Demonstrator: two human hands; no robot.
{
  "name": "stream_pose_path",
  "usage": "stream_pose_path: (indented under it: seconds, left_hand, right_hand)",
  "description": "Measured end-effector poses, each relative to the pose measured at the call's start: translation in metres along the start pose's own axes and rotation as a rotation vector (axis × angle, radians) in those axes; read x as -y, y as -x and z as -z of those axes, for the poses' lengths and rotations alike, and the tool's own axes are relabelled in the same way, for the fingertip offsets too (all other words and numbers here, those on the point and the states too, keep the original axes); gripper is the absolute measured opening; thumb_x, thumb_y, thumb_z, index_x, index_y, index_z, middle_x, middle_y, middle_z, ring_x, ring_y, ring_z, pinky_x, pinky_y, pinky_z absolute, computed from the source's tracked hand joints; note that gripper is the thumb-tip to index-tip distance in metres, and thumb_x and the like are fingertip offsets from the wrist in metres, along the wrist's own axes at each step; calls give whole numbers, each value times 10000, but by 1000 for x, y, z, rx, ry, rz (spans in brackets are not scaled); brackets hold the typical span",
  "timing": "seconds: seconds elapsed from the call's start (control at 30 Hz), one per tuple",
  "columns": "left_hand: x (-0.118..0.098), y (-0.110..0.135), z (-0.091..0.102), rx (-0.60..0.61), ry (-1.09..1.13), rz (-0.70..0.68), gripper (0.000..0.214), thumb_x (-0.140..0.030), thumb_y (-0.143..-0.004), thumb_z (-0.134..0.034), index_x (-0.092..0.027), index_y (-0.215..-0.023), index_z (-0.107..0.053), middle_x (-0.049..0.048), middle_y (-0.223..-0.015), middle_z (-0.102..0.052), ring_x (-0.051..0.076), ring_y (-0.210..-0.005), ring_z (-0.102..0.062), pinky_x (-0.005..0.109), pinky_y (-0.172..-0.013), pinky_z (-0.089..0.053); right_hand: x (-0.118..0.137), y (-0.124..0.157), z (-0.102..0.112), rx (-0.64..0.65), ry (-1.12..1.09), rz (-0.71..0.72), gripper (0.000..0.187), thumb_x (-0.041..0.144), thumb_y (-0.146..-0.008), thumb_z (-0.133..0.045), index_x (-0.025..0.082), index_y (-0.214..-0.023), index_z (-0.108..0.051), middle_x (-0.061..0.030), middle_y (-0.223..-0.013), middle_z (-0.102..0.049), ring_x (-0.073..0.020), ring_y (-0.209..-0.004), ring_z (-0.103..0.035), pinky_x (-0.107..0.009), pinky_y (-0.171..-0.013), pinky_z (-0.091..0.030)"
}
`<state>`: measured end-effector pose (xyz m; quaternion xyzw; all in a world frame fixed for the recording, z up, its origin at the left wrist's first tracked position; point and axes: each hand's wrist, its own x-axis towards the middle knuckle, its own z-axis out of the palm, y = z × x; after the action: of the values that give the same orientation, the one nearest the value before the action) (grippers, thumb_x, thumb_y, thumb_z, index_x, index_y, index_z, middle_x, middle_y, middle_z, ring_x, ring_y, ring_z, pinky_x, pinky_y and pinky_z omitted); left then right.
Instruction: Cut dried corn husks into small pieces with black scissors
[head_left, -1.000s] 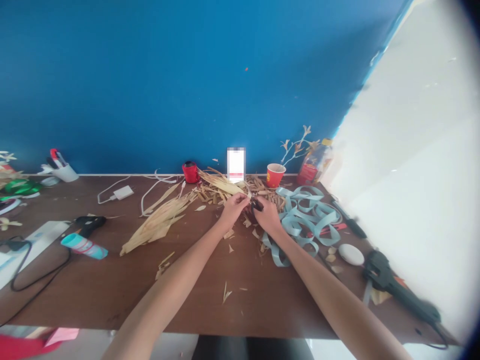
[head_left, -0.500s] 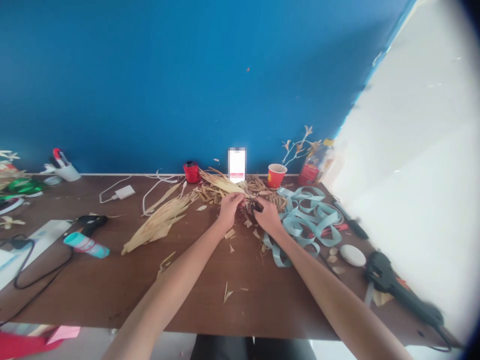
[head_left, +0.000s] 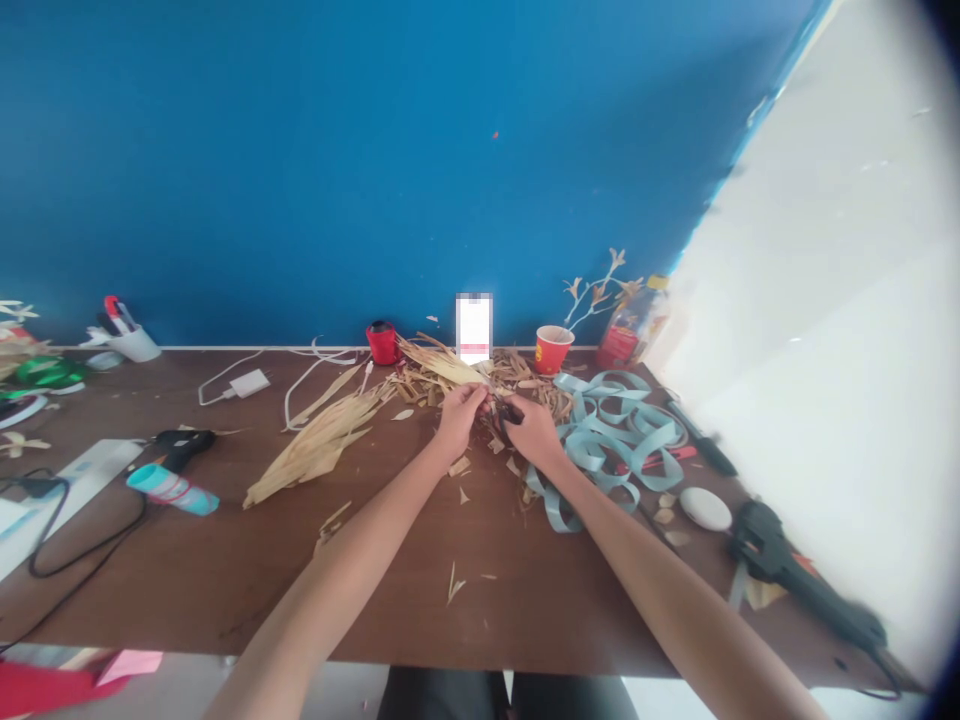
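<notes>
My left hand [head_left: 459,418] is closed in a pinch on a small piece of dried husk [head_left: 487,393], mostly covered by the fingertips. In my right hand [head_left: 535,430] are scissors [head_left: 512,411] with dark handles; their blades point up and left, close to the left fingertips. Behind both hands lies a heap of dried husk strips [head_left: 517,370], with a longer pale husk bundle [head_left: 439,362] on its left side. A second bundle of husks [head_left: 322,445] rests on the table left of my left hand.
Tangled light-blue ribbon [head_left: 592,440] lies beside my right wrist. A red paper cup [head_left: 553,350], a lit phone [head_left: 473,330] and a red container [head_left: 382,343] stand along the blue wall. Glue guns lie at right [head_left: 795,570] and left [head_left: 180,447]. A blue roll [head_left: 172,489] lies left.
Both hands stay in nearly the same place. The scissors have turned slightly in my right hand, and their blades show more clearly beside the left fingertips.
</notes>
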<state>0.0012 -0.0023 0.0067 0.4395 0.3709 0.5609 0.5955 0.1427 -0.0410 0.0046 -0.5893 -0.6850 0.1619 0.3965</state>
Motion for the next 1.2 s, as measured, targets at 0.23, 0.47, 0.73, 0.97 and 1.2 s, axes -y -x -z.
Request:
stream_pose_path:
  seconds: [0.23, 0.47, 0.73, 0.97, 1.2]
  left_hand:
    - [-1, 0, 0, 23, -42, -17, 211, -330, -738, -677, -126, -759, -629, 2, -697, -594, 75, -594, -494, 213, -585, -385]
    - [0, 1, 1, 43, -56, -27, 223, -349, -750, -662, -128, -761, -628, -3, -705, -593, 76, -602, -491, 215, -599, -380]
    - [6, -2, 4, 72, -118, -70, 266, -397, -782, -634, -132, -767, -630, 7, -714, -596, 87, -617, -493, 219, -604, -386]
    - [5, 2, 3, 164, -314, -128, 250, -387, -834, -569, -146, -808, -633, 19, -727, -611, 111, -618, -529, 241, -607, -423]
    - [2, 8, 0, 227, -601, -201, 239, -361, -867, -503, -161, -827, -628, 25, -703, -610, 143, -647, -558, 257, -640, -440]
  right_hand:
    - [-2, 0, -1, -11, 9, 10, 280, 266, -745, -536, 228, -960, -711, -3, -773, -699, -184, -713, -610, -260, -672, -428]
    - [-2, -2, 0, -4, 12, 8, 307, 216, -718, -526, 243, -958, -716, 0, -761, -692, -188, -711, -610, -264, -680, -421]
    - [0, -1, 1, -35, -16, 19, 238, 188, -710, -498, 224, -841, -692, 10, -695, -653, -164, -636, -552, -251, -613, -370]
    - [-7, -1, 0, -168, -147, -39, 199, 280, -778, -526, 203, -894, -668, -2, -694, -660, -177, -628, -568, -276, -637, -419]
    - [-1, 0, 0, -311, -304, -61, 363, 419, -798, -608, 196, -1084, -623, -69, -935, -701, -210, -787, -633, -341, -763, -499]
